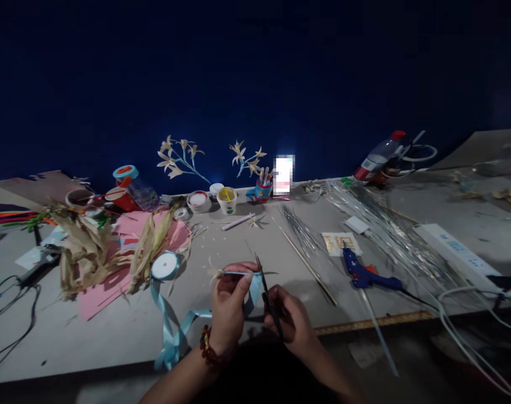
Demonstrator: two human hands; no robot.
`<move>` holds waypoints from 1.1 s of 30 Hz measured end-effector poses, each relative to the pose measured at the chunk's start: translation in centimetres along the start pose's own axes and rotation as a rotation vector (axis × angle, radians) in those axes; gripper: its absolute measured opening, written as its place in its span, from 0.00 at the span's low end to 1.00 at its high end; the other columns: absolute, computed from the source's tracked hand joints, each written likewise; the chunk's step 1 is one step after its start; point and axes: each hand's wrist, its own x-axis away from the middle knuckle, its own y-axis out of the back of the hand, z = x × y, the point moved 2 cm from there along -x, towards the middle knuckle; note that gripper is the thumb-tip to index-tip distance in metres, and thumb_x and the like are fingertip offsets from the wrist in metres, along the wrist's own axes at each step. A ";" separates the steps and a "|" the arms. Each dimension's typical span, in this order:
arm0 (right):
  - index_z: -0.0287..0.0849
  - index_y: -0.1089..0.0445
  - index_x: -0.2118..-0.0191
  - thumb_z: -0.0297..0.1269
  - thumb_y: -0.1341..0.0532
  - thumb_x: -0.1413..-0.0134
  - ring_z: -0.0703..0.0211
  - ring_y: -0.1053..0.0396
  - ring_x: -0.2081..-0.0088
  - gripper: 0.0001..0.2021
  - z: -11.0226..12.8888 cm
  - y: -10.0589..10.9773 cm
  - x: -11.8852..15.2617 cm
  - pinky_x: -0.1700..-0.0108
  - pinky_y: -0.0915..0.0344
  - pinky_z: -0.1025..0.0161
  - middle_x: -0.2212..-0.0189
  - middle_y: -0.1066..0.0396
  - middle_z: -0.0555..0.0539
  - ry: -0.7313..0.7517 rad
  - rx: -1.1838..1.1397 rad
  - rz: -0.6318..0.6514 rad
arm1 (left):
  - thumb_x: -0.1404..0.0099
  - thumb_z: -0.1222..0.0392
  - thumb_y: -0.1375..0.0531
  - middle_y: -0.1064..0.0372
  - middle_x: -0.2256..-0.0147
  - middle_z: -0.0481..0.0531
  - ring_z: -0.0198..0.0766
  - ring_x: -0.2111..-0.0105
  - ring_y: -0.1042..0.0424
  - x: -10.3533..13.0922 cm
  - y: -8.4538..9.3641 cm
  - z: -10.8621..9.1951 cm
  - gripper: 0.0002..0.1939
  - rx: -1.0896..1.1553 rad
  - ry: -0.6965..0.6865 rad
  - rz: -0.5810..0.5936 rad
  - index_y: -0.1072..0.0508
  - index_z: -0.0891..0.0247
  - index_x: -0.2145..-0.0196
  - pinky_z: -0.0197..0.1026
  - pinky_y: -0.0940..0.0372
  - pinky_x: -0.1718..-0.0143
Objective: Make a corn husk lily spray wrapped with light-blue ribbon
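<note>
Between the thumb and fingers of my left hand (pixel 229 314) is a thin stem wrapped in light blue ribbon (pixel 238 273), with pale petals at its left end. A flap of blue ribbon (pixel 252 296) hangs from it. My right hand (pixel 295 320) grips black scissors (pixel 273 311), their blades pointing up beside the ribbon near my left fingertips. Whether the blades touch the ribbon, I cannot tell. More blue ribbon trails from a white-faced spool (pixel 165 265) left of my hands and passes behind my left wrist.
Dried husks (pixel 85 247) lie on pink paper (pixel 99 297) at the left. Two flower sprays (pixel 183 154) stand against the back wall by small tubs and a lit phone (pixel 283 177). On the right are wires (pixel 301 230), a blue glue gun (pixel 367 273) and a power strip (pixel 457 252).
</note>
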 end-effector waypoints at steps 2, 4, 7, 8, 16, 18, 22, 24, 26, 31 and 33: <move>0.44 0.41 0.68 0.56 0.38 0.49 0.64 0.44 0.75 0.20 0.1 0.0 -0.2 0.73 0.47 0.67 0.76 0.41 0.54 0.012 0.012 -0.009 | 0.39 0.64 0.36 0.24 0.63 0.51 0.41 0.58 0.26 -0.1 0.0 0.2 0.00 -0.001 0.011 -0.011 0.25 0.61 0.68 0.43 0.35 0.51; 0.44 0.41 0.70 0.56 0.38 0.49 0.64 0.45 0.76 0.20 0.1 0.0 -0.3 0.74 0.48 0.67 0.77 0.41 0.55 0.023 0.032 -0.019 | 0.40 0.63 0.36 0.24 0.63 0.52 0.41 0.59 0.26 -0.1 0.1 0.3 0.01 -0.005 0.026 -0.029 0.25 0.62 0.68 0.43 0.35 0.52; 0.44 0.42 0.71 0.58 0.39 0.49 0.65 0.46 0.77 0.21 0.0 -0.1 -0.5 0.75 0.50 0.67 0.79 0.42 0.55 0.023 0.058 -0.029 | 0.40 0.62 0.35 0.25 0.63 0.53 0.42 0.59 0.26 -0.1 0.2 0.4 0.03 0.007 0.039 -0.026 0.25 0.62 0.68 0.44 0.34 0.52; 0.44 0.42 0.71 0.59 0.39 0.50 0.65 0.46 0.77 0.22 0.0 -0.1 -0.5 0.75 0.50 0.67 0.80 0.42 0.55 0.016 0.061 -0.032 | 0.40 0.62 0.35 0.25 0.63 0.53 0.42 0.59 0.26 -0.1 0.2 0.4 0.03 0.014 0.035 -0.016 0.25 0.63 0.68 0.44 0.35 0.52; 0.45 0.38 0.65 0.58 0.36 0.51 0.60 0.37 0.72 0.21 0.9 1.1 0.4 0.69 0.39 0.65 0.73 0.34 0.50 -0.010 -0.125 0.097 | 0.37 0.64 0.38 0.25 0.61 0.53 0.40 0.57 0.28 -0.6 0.4 0.0 0.01 -0.046 -0.045 0.116 0.25 0.61 0.66 0.43 0.36 0.52; 0.46 0.37 0.62 0.58 0.36 0.51 0.60 0.37 0.73 0.21 1.0 1.8 0.7 0.69 0.37 0.64 0.72 0.32 0.50 -0.048 -0.190 0.104 | 0.36 0.65 0.38 0.26 0.61 0.53 0.40 0.57 0.29 -0.9 0.7 -0.2 0.02 -0.047 -0.060 0.136 0.25 0.61 0.66 0.41 0.37 0.54; 0.46 0.37 0.58 0.56 0.33 0.54 0.60 0.34 0.73 0.24 1.4 3.0 0.1 0.69 0.36 0.63 0.69 0.29 0.48 -0.086 -0.321 -0.045 | 0.37 0.63 0.38 0.29 0.65 0.53 0.39 0.61 0.31 -1.5 0.9 -0.9 0.01 -0.114 -0.031 0.231 0.25 0.63 0.67 0.40 0.37 0.59; 0.45 0.36 0.59 0.53 0.32 0.54 0.57 0.31 0.69 0.22 2.3 3.4 -0.8 0.68 0.34 0.63 0.67 0.28 0.46 -0.060 -0.365 -0.143 | 0.38 0.62 0.37 0.30 0.68 0.52 0.39 0.64 0.32 -1.7 0.9 -1.1 0.03 -0.172 0.020 0.294 0.25 0.63 0.68 0.39 0.38 0.61; 0.45 0.35 0.62 0.48 0.29 0.56 0.57 0.30 0.66 0.20 3.5 3.4 -1.9 0.67 0.34 0.64 0.67 0.28 0.47 -0.047 -0.372 -0.170 | 0.40 0.60 0.35 0.31 0.69 0.51 0.38 0.66 0.32 -1.9 0.8 -1.3 0.05 -0.222 0.081 0.356 0.26 0.64 0.68 0.38 0.38 0.64; 0.43 0.36 0.69 0.34 0.24 0.67 0.65 0.33 0.71 0.21 4.9 2.9 -3.8 0.66 0.37 0.68 0.72 0.30 0.54 -0.146 -0.320 -0.026 | 0.40 0.56 0.35 0.30 0.67 0.53 0.40 0.65 0.31 -2.2 0.9 -1.4 0.09 -0.287 0.228 0.523 0.26 0.65 0.67 0.40 0.37 0.62; 0.42 0.36 0.70 0.35 0.25 0.67 0.66 0.34 0.72 0.20 4.6 2.6 -4.0 0.67 0.38 0.68 0.73 0.30 0.54 -0.175 -0.345 0.000 | 0.40 0.55 0.36 0.29 0.67 0.54 0.41 0.64 0.31 -2.2 1.1 -1.5 0.09 -0.304 0.260 0.577 0.25 0.65 0.66 0.40 0.37 0.61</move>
